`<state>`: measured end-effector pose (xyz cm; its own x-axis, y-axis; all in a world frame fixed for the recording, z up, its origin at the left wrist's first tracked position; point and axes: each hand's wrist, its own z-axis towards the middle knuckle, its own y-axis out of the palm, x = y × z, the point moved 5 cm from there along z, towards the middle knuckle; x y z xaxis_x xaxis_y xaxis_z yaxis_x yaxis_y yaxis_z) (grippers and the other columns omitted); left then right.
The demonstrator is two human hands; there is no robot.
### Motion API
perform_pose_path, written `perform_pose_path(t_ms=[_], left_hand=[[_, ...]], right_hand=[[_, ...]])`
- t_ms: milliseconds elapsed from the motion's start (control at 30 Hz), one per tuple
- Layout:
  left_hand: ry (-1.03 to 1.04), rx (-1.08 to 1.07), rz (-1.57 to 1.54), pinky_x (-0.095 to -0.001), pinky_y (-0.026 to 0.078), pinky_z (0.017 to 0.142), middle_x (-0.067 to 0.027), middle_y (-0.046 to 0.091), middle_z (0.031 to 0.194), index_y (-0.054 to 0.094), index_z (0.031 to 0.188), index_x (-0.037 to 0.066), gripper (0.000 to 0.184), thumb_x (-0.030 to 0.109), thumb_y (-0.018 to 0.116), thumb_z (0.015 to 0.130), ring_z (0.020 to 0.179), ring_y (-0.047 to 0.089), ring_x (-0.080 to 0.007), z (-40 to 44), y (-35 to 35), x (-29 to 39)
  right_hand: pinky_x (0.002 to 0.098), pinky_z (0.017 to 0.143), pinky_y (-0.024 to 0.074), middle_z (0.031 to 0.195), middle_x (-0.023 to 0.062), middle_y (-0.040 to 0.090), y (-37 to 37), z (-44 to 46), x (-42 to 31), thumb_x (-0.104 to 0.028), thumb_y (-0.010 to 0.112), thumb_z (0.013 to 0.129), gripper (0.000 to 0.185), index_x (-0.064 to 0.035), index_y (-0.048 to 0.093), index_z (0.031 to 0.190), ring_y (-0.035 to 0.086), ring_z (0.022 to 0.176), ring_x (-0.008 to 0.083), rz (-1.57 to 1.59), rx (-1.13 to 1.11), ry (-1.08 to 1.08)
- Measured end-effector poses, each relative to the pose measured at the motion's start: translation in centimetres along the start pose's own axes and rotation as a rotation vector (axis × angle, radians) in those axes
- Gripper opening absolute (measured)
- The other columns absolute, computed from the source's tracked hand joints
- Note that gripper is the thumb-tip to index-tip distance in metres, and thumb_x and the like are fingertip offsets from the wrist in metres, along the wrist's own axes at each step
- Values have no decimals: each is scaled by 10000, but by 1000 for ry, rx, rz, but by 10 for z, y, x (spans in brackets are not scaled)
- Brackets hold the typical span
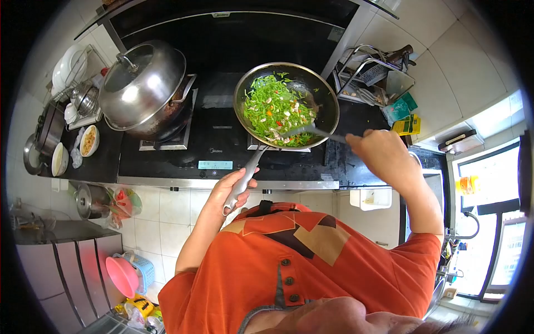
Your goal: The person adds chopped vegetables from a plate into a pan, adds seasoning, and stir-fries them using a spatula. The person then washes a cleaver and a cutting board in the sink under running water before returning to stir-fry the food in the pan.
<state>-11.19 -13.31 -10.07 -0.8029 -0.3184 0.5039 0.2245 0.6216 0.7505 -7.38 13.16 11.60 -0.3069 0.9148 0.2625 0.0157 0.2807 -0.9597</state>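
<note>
My left hand (232, 189) is wrapped round the grey handle (246, 177) of a frying pan (330, 116) above the right burner of the black stove. Chopped green vegetables (272, 106) with pale and red-orange bits fill the left and lower part of the pan. My right hand (379, 151) holds the spatula (328, 134) by its handle, to the right of the pan. The spatula's head rests among the food near the pan's lower edge, partly hidden by it.
A large domed-lid pot (142, 83) stands on the left burner. Left of it are a bowl of food (89, 141), an empty white bowl (60, 160) and a dish rack (83, 114). At the right are a utensil rack (370, 72) and a yellow packet (408, 125).
</note>
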Motion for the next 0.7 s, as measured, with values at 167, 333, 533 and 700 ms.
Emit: perform_pose_path(t_ms=[167, 333, 533, 700], left_hand=[[-25, 12, 35, -227, 343, 346, -70, 618, 839, 526, 1242, 22, 403, 312, 501, 962, 448, 432, -88, -1, 2, 2], [-37, 8, 178, -243, 422, 398, -101, 646, 879, 541, 1220, 15, 378, 300, 452, 988, 502, 523, -129, -1, -2, 8], [103, 88, 345, -257, 524, 556, -99, 670, 981, 584, 1192, 54, 316, 269, 501, 975, 710, 633, -133, 15, -26, 14], [375, 384, 560, -213, 420, 483, -48, 658, 956, 589, 1217, 84, 317, 271, 540, 965, 599, 530, -66, -5, -38, 47]], right_hand=[[432, 561, 509, 671, 133, 620, 66, 34, -5, -75, 573, 812, 144, -78, 648, 935, 646, 653, 313, 14, -3, 116], [401, 606, 546, 728, 131, 661, 54, 47, 10, -53, 598, 780, 115, -67, 640, 886, 675, 735, 318, 28, 137, 309], [384, 579, 545, 718, 131, 650, 118, 63, 6, -46, 578, 803, 297, -56, 609, 1098, 680, 690, 286, 10, 126, 337], [398, 544, 518, 772, 135, 616, 97, 16, -11, -124, 562, 857, 341, -111, 584, 1198, 646, 633, 306, 179, 78, 464]])
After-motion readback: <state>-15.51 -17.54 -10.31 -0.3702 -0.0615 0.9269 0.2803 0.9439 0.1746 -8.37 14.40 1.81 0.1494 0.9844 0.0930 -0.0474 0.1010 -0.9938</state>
